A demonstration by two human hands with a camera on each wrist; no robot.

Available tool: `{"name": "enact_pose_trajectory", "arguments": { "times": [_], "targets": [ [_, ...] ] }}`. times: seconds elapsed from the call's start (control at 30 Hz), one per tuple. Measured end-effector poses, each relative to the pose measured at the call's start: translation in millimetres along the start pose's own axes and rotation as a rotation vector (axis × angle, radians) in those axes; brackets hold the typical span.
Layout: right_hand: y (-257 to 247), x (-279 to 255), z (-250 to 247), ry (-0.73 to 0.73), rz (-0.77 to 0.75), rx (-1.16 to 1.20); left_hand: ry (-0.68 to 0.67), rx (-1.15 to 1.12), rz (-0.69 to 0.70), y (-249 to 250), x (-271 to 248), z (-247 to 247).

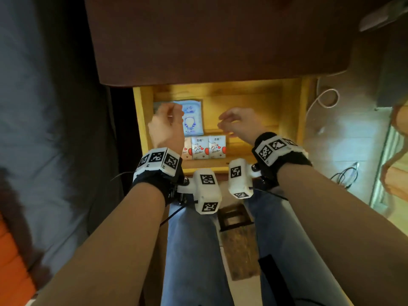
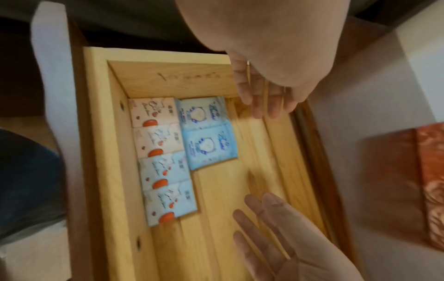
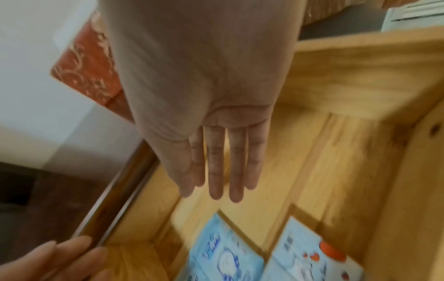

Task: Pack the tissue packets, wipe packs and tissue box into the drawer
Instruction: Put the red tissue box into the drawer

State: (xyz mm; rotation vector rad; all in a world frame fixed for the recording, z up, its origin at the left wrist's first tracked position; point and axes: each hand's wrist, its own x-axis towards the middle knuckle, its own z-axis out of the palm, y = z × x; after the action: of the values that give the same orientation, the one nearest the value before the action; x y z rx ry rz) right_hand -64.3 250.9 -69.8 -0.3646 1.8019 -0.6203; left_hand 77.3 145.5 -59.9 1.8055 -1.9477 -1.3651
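The wooden drawer (image 1: pixel 289 111) stands pulled out. Several white tissue packets (image 2: pixel 163 159) with red spots lie in a row along one wall, and two blue wipe packs (image 2: pixel 209 133) lie beside them. My left hand (image 1: pixel 167 124) hovers over the left wipe pack, fingers relaxed and holding nothing. My right hand (image 1: pixel 238 123) hangs over the bare drawer floor, fingers straight (image 3: pixel 223 171) and holding nothing. A red patterned tissue box (image 2: pixel 420 180) stands outside the drawer on a pale surface. One blue wipe pack (image 1: pixel 192 118) and some tissue packets (image 1: pixel 208 147) show between my hands.
A dark brown tabletop (image 1: pixel 209 40) overhangs the back of the drawer. The right half of the drawer floor (image 2: pixel 240 190) is bare wood. A white cable (image 1: pixel 326 100) loops on the floor to the right. My legs in jeans (image 1: pixel 194 250) are below the drawer front.
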Motion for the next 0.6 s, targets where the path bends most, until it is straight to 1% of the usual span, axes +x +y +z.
{"name": "enact_pose_trajectory", "arguments": {
  "times": [0.1, 0.2, 0.27, 0.33, 0.47, 0.6],
  "targets": [
    [-9.9, -10.5, -43.6, 0.009, -0.033, 0.052, -0.053, -0.031, 0.009, 40.3, 0.2, 23.1],
    [-23.1, -12.8, -92.4, 0.045, -0.084, 0.098, -0.062, -0.072, 0.033, 83.7, 4.5, 49.2],
    [-31.8, -9.5, -124.3, 0.115, -0.111, 0.138, -0.065, -0.109, 0.048, 111.8, 10.0, 65.5],
    [-39.8, -1.4, -154.6, 0.214, -0.138, 0.180, -0.079, -0.141, 0.043, 138.5, 18.8, 80.4],
    [-56.3, 22.3, -207.6, 0.372, -0.182, 0.255, -0.095, -0.179, 0.021, 180.4, 40.9, 106.2],
    [-71.8, 49.9, -246.6, 0.446, -0.201, 0.314, -0.085, -0.261, -0.018, 211.1, 61.9, 127.7]
  ]
}}
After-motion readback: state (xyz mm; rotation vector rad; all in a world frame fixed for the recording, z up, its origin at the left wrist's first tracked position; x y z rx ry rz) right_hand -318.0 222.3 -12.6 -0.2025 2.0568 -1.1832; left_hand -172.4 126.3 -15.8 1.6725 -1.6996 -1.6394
